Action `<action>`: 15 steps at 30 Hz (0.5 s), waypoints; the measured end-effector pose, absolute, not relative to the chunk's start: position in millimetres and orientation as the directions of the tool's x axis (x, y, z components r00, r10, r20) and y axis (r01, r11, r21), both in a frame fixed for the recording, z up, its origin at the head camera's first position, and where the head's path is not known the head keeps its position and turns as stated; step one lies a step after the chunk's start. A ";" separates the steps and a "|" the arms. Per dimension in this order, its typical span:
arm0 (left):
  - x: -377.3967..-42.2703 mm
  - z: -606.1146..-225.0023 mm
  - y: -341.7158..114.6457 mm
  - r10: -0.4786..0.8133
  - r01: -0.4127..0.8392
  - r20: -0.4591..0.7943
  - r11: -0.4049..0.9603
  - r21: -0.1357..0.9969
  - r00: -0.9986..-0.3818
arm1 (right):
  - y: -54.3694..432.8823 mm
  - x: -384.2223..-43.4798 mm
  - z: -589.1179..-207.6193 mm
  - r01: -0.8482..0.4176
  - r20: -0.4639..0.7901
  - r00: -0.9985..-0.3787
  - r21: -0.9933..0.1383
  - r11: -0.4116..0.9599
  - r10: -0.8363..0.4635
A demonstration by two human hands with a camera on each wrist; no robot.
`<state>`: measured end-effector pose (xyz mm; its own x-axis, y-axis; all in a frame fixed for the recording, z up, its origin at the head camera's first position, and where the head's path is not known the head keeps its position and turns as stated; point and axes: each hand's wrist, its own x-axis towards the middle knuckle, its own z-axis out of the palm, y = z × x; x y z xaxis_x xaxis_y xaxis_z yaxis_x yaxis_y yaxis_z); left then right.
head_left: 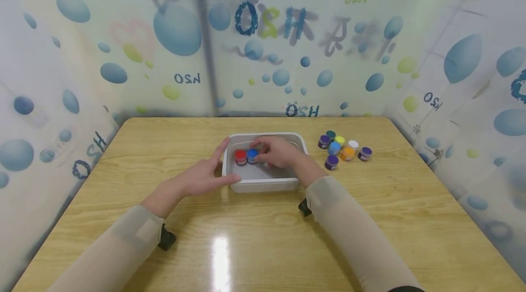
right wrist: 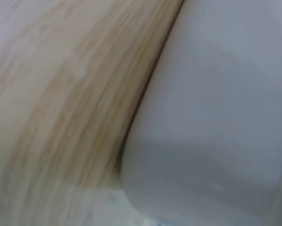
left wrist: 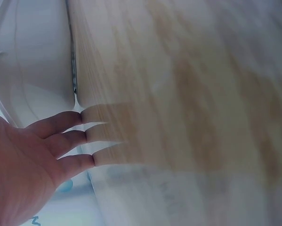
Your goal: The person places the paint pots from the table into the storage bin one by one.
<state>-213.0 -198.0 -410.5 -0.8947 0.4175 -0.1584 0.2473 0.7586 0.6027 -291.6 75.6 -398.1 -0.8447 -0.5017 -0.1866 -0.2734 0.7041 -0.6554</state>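
A white plastic bin [head_left: 267,186] stands on the wooden table, and in its left part a small paint jar with a red lid [head_left: 240,158] and a blue-lidded paint jar [head_left: 251,156] stand side by side. My right hand [head_left: 279,151] reaches into the bin, with finger and thumb pinching the blue-lidded jar. At the bin's left end my left hand [head_left: 199,175] rests with fingers and thumb spread, touching the rim. In the left wrist view the left hand [left wrist: 23,165] has straight fingers beside the bin wall [left wrist: 42,61]. The right wrist view shows only the bin wall [right wrist: 216,103] and table.
To the right of the bin several more paint jars are grouped, among them an orange-lidded jar [head_left: 348,153], a light blue one [head_left: 334,147], a white one [head_left: 353,146] and a purple one [head_left: 331,161]. Patterned curtains [head_left: 263,68] hang behind and beside the table [head_left: 255,237].
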 end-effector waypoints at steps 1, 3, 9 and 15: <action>-212.7 -410.3 -198.0 0.417 0.246 -0.159 0.758 0.604 -0.895 | 76.0 -291.3 -396.6 -0.264 -0.192 -0.846 -0.659 0.704 -0.497; -212.2 -409.8 -197.9 0.416 0.247 -0.156 0.757 0.605 -0.896 | 77.3 -290.4 -392.5 -0.249 -0.199 -0.850 -0.664 0.706 -0.487; -211.7 -409.6 -197.4 0.412 0.239 -0.164 0.761 0.604 -0.896 | 88.2 -285.2 -375.0 -0.268 -0.139 -0.866 -0.681 0.681 -0.480; -212.5 -410.1 -197.8 0.416 0.241 -0.159 0.751 0.614 -0.895 | 116.8 -276.4 -362.0 -0.343 -0.023 -0.870 -0.691 0.637 -0.493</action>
<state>-212.5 -197.8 -410.1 -0.8952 0.4164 -0.1588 0.2405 0.7515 0.6143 -276.4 116.8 -362.0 -0.8698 -0.4929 -0.0230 -0.3427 0.6368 -0.6907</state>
